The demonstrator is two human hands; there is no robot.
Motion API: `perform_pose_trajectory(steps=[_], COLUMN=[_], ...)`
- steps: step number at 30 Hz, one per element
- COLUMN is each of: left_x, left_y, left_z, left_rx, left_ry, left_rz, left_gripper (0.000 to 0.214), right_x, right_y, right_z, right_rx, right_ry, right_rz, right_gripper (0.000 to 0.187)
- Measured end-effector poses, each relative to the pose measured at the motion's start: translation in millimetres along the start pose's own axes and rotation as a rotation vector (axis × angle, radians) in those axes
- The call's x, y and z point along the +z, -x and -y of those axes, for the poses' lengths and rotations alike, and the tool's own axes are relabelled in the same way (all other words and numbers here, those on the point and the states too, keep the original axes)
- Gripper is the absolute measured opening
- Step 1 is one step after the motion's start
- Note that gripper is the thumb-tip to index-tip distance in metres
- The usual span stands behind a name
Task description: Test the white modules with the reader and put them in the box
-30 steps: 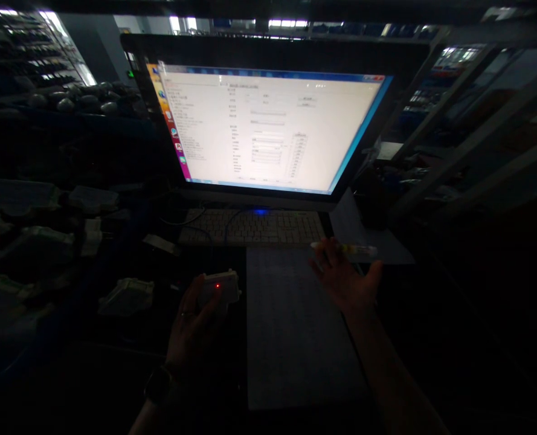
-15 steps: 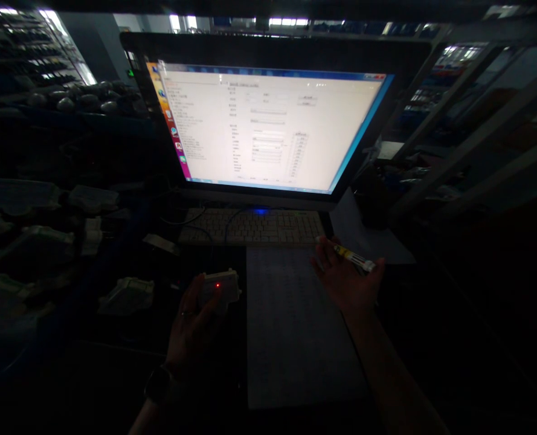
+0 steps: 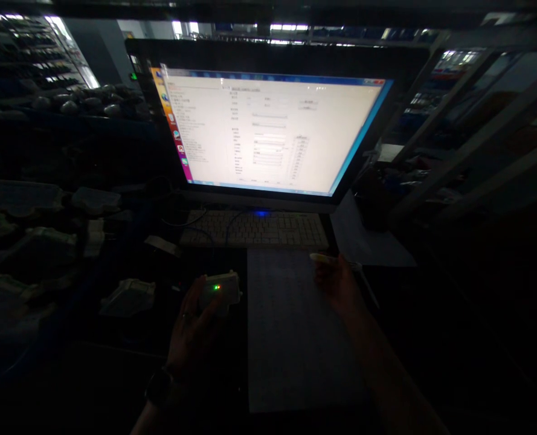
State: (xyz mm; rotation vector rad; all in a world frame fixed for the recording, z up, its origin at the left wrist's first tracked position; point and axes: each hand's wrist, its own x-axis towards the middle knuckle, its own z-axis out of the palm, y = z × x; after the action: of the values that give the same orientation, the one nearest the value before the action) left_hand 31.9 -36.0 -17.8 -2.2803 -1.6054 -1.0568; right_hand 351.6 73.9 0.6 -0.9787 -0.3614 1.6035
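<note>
My left hand (image 3: 191, 329) is wrapped around a small white device (image 3: 220, 289) whose indicator light glows green, low and left of centre on the dark bench. My right hand (image 3: 338, 284) is turned palm down and closed on a pen (image 3: 329, 260), resting at the right edge of a printed sheet of paper (image 3: 290, 338). A white keyboard (image 3: 254, 229) lies just beyond both hands, under a bright monitor (image 3: 268, 130). A wristwatch (image 3: 159, 386) sits on my left wrist.
Several pale plastic housings (image 3: 127, 296) are scattered on the bench to the left. A loose sheet of paper (image 3: 363, 238) lies right of the keyboard. Metal rack bars (image 3: 476, 145) slant across the right. Shelving with dark parts (image 3: 82, 103) fills the back left.
The device's light went from red to green. My right hand turned from palm up to palm down and closed around the pen, dropping slightly onto the sheet.
</note>
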Motion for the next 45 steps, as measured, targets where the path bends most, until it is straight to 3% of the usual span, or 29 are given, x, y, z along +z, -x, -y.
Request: perform_pose_trajectory(steps=[11,19,23,26,28,30,32,34,40,45], left_x=[1.9,4.7,6.4,1.7,-6.0,-16.5,-27.5,-37.1,-49.8,-40.9], left_y=[4.7,8.4,8.0,8.7,10.9,14.4,17.8,19.3,0.7,-25.9], left_z=[-1.6,-1.2,-3.7,-7.3,-6.6,-1.8,6.2,14.7,20.2,18.2], left_rx=[-0.035,-0.058,-0.052,-0.144,-0.248,-0.342,-0.408,-0.460,-0.771,-0.944], left_ry=[-0.029,-0.049,-0.060,-0.046,-0.052,-0.077,-0.100,-0.099,-0.142,-0.160], left_rz=[0.027,0.044,0.035,-0.022,-0.134,-0.236,-0.252,-0.173,0.226,0.364], left_gripper=[0.055,0.057,0.051,0.060,0.059,0.043,0.025,0.019,0.022,0.033], right_x=[8.1,-3.1,-6.8,-9.2,-10.1,-10.2,-9.8,-9.6,-12.8,-16.5], right_y=[1.4,-6.9,-8.7,-10.5,-12.1,-13.5,-14.5,-14.9,-15.8,-19.2], right_z=[-8.8,-7.8,-6.3,-5.5,-5.8,-6.5,-7.0,-6.6,-4.8,-8.1], right_rx=[0.052,0.041,0.085,0.088,0.088,0.078,0.068,0.073,0.088,0.035], right_ry=[0.013,0.049,0.058,0.066,0.058,0.037,0.022,0.021,0.025,0.034], right_rz=[-0.201,-0.141,-0.183,-0.143,-0.115,-0.132,-0.162,-0.182,-0.195,-0.139], right_gripper=[0.028,0.023,0.022,0.026,0.028,0.024,0.020,0.017,0.015,0.018])
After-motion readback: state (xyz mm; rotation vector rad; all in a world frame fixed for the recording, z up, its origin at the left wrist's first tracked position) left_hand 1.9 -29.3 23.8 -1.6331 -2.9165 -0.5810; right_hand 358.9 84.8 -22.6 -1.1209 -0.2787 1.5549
